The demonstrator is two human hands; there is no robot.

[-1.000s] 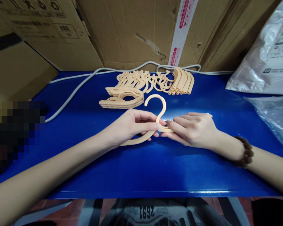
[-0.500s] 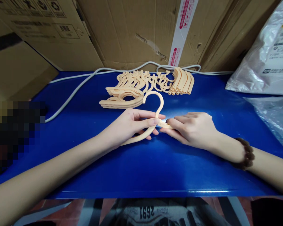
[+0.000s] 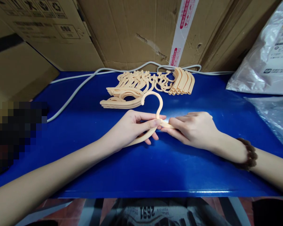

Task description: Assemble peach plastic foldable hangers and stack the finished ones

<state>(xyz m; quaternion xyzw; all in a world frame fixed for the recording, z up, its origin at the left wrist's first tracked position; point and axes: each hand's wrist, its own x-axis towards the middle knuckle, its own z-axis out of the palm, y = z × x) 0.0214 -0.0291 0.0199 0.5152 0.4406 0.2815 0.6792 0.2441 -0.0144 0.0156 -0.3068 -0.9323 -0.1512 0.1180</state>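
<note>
A cream plastic clothes hanger (image 3: 161, 105) is held above the blue table, its hook pointing up and curling left. My left hand (image 3: 134, 128) pinches it at the base of the hook between thumb and fingers, while one curved arm runs down to the left beneath my palm. My right hand (image 3: 193, 130) is closed around the other hanger arm (image 3: 167, 125), close to where it meets the hook. Most of that arm is hidden by my fingers. Whether the joint is fully seated I cannot tell.
Behind my hands lie stacked folded hangers (image 3: 122, 102), a row of loose hooks (image 3: 136, 78) and a bundle of hanger arms (image 3: 182, 81). A white cable (image 3: 70, 99) crosses the blue table (image 3: 141, 175). Cardboard boxes (image 3: 132, 28) stand behind; a plastic package (image 3: 261, 69) sits right.
The hanger and my left hand have shifted very slightly to the right, the hook tilting a little left. My right hand keeps its grip on the hanger arm.
</note>
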